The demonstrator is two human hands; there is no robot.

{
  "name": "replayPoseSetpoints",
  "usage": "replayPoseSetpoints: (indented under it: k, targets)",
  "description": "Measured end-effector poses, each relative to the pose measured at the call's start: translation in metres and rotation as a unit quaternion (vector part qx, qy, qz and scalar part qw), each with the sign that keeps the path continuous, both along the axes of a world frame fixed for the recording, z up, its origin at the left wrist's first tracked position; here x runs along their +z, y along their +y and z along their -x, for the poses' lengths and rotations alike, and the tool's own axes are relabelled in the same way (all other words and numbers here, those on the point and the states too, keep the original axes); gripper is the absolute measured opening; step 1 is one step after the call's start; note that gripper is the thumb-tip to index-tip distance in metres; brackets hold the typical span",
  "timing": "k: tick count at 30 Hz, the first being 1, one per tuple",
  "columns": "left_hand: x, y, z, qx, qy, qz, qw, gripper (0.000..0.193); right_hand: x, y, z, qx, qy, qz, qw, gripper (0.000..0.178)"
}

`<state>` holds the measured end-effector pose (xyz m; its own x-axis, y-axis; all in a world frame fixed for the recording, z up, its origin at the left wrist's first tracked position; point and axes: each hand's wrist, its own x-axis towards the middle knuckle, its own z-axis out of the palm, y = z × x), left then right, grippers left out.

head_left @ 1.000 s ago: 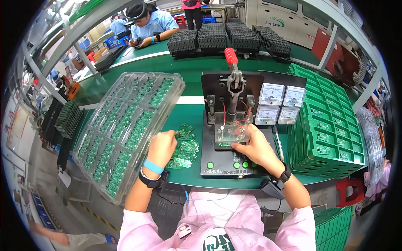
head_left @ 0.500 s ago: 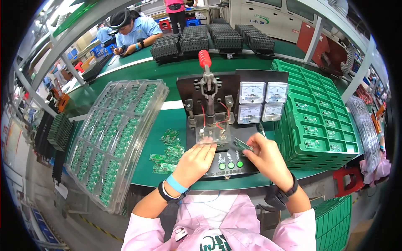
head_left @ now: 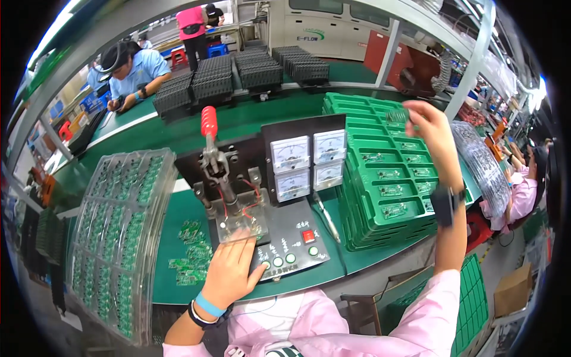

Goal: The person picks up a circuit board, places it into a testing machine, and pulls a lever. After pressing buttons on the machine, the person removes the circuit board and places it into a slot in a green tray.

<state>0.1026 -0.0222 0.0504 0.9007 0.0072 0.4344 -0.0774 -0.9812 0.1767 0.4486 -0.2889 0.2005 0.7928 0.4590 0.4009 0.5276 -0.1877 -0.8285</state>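
Observation:
My right hand [head_left: 429,124] is raised over the far part of the stacked green trays [head_left: 358,219], its fingers pinching a small green circuit board [head_left: 397,116], blurred by motion. Several similar boards lie in the top tray's pockets. At the test fixture, my left hand [head_left: 229,271] has its fingers stretched out against the front of the clear plate [head_left: 244,219]; the fingertips are partly hidden there. Its thumb lies by a green button [head_left: 266,265] on the black control box. The fixture's red lever handle [head_left: 209,122] stands upright. Loose circuit boards [head_left: 193,253] lie left of the fixture.
Clear plastic trays [head_left: 168,178] of boards stand at the left. Four-dial meter panel [head_left: 303,128] rises beside the fixture; a pen-like probe [head_left: 326,218] lies right of it. Black racks [head_left: 213,77] line the far bench, where a co-worker [head_left: 140,68] sits. A cardboard box [head_left: 513,290] is lower right.
My right hand has carried the circuit board from beside the fixture up and right to above the green trays. The view has turned right; my left hand stays at the fixture, thumb now spread.

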Motion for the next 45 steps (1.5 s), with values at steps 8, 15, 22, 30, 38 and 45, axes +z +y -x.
replayPoseSetpoints:
  k: [8,15,22,30,38,45]
  targets:
    - [0.024,-0.017,0.01,0.026,0.037,0.066,0.997,0.064,-0.086,-0.003,-0.22,-0.203,0.024,0.058,0.977,0.028]
    - [0.104,0.005,-0.021,0.102,-0.266,-0.07,0.956,0.07,-0.057,-0.009,-0.184,-0.276,-0.187,0.11,0.936,0.027]
    - [0.084,0.03,-0.041,-0.14,-0.323,0.105,0.93,0.078,-0.02,0.042,0.064,0.053,-0.265,0.173,0.947,0.019]
    - [-0.027,0.026,0.035,-0.03,-0.145,0.231,0.962,0.061,-0.124,0.042,0.217,0.3,-0.323,0.217,0.871,0.038]
    - [-0.056,0.007,0.056,0.059,-0.056,0.244,0.966,0.063,-0.175,0.065,0.246,0.161,-0.352,0.027,0.922,0.047]
    - [-0.033,0.017,0.057,0.076,-0.044,0.393,0.915,0.063,-0.204,0.071,0.256,0.108,-0.391,0.136,0.904,0.044]
